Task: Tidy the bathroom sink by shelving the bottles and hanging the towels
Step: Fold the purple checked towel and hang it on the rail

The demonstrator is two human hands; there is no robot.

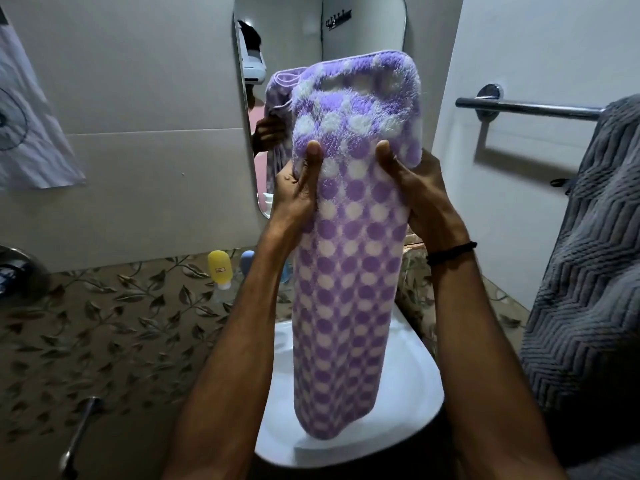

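A folded purple towel with white dots (349,258) hangs upright in front of me, above the white sink (408,403). My left hand (298,192) grips its left edge, thumb on the front. My right hand (415,195) grips the right edge the same way. The towel's top flops over above both thumbs. A chrome towel bar (526,108) is on the right wall, and a grey zigzag towel (585,289) hangs from it. A yellow bottle (219,268) and a blue bottle (247,259) stand on the counter behind my left forearm.
A leaf-patterned cloth (114,320) covers the counter left of the sink. A mirror (287,46) on the back wall reflects the towel and a hook rack. A pale cloth (24,126) hangs at the far left. A metal handle (79,434) lies low left.
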